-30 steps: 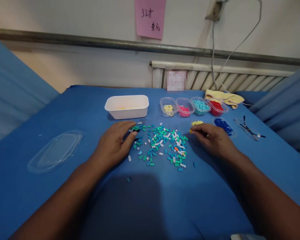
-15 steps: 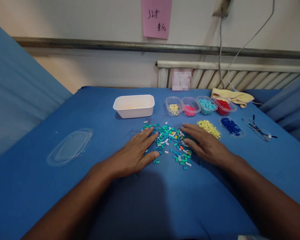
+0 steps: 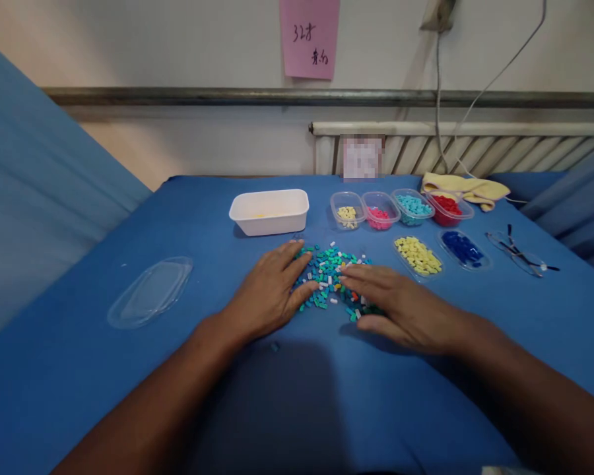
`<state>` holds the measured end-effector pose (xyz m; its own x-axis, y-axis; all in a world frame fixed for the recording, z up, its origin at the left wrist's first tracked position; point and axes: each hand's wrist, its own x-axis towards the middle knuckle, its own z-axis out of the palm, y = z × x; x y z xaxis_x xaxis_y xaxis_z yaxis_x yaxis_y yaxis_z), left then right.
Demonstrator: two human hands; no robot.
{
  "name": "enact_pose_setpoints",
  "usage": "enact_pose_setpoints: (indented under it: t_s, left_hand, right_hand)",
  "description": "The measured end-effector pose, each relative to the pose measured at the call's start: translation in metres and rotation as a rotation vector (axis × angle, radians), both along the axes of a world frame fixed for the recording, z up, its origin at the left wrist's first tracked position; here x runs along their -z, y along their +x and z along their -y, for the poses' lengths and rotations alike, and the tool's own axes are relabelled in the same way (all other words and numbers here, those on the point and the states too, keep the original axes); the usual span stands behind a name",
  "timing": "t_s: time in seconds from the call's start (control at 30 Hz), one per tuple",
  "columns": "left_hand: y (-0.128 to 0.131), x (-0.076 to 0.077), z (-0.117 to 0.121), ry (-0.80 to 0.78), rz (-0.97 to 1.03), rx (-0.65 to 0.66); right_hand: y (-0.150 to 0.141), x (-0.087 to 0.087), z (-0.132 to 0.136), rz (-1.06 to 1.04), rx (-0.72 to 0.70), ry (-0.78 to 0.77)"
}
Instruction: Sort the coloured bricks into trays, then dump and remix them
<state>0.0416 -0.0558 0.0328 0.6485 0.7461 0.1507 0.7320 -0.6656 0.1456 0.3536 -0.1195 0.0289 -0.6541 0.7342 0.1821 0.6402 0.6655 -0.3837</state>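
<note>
A heap of small teal, green and white beads (image 3: 329, 270) lies on the blue tablecloth (image 3: 297, 396). My left hand (image 3: 270, 290) lies flat and open against the heap's left side, fingers stretched. My right hand (image 3: 400, 307) lies flat and open on the heap's right side, covering part of it. Neither hand holds anything. One loose bead (image 3: 275, 346) sits near my left wrist.
A white tray (image 3: 270, 211) stands behind the heap. Small clear tubs hold pale yellow (image 3: 347, 214), pink (image 3: 380, 216), light blue (image 3: 412, 206) and red beads (image 3: 447, 206). Lids hold yellow (image 3: 418, 255) and dark blue beads (image 3: 462, 248). Glasses (image 3: 517, 249) lie right, a clear lid (image 3: 151, 290) left.
Both hands have slid inward across the cloth, pushing the scattered beads into a tighter heap. My right hand left the yellow beads at the right.
</note>
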Motion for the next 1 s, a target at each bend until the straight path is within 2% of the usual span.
enact_pose_setpoints:
  t_s: [0.07, 0.17, 0.23, 0.3, 0.37, 0.5, 0.6, 0.7, 0.77, 0.87, 0.93, 1.0]
  left_hand:
    - [-0.017, -0.02, 0.001, -0.064, -0.022, -0.066]
    - [-0.037, -0.052, 0.007, -0.369, -0.177, -0.188]
    - [-0.04, -0.068, 0.015, -0.515, -0.212, -0.22]
    - [-0.034, -0.074, 0.023, -0.595, -0.243, -0.203]
    - [-0.024, -0.072, 0.031, -0.635, -0.278, -0.148]
    - [-0.011, -0.053, 0.036, -0.651, -0.203, 0.011]
    - [-0.015, -0.044, 0.031, -0.603, -0.084, 0.05]
    - [-0.022, -0.05, 0.03, -0.561, -0.037, 0.009]
    - [-0.025, -0.06, 0.033, -0.6, -0.036, -0.01]
    - [-0.021, -0.068, 0.041, -0.734, -0.041, 0.094]
    - [-0.015, -0.066, 0.045, -0.806, -0.041, 0.195]
    - [-0.008, -0.058, 0.045, -0.814, -0.001, 0.27]
  right_hand:
    - [0.024, -0.015, 0.0, 0.014, 0.129, -0.09]
    - [0.049, -0.032, 0.002, 0.14, 0.191, -0.391]
    - [0.051, -0.035, 0.005, 0.186, 0.185, -0.553]
    - [0.043, -0.031, 0.007, 0.176, 0.162, -0.603]
    - [0.031, -0.021, 0.007, 0.118, 0.126, -0.548]
    - [0.01, 0.003, 0.003, -0.101, 0.12, -0.259]
    - [0.006, 0.008, 0.001, -0.221, 0.187, -0.128]
    - [0.006, -0.002, 0.006, -0.281, 0.14, -0.176]
    - [0.005, -0.009, 0.011, -0.292, -0.023, -0.309]
    - [-0.003, -0.013, 0.017, -0.287, -0.237, -0.445]
    - [-0.007, -0.011, 0.018, -0.292, -0.243, -0.407]
    - [-0.009, -0.007, 0.016, -0.308, -0.188, -0.295]
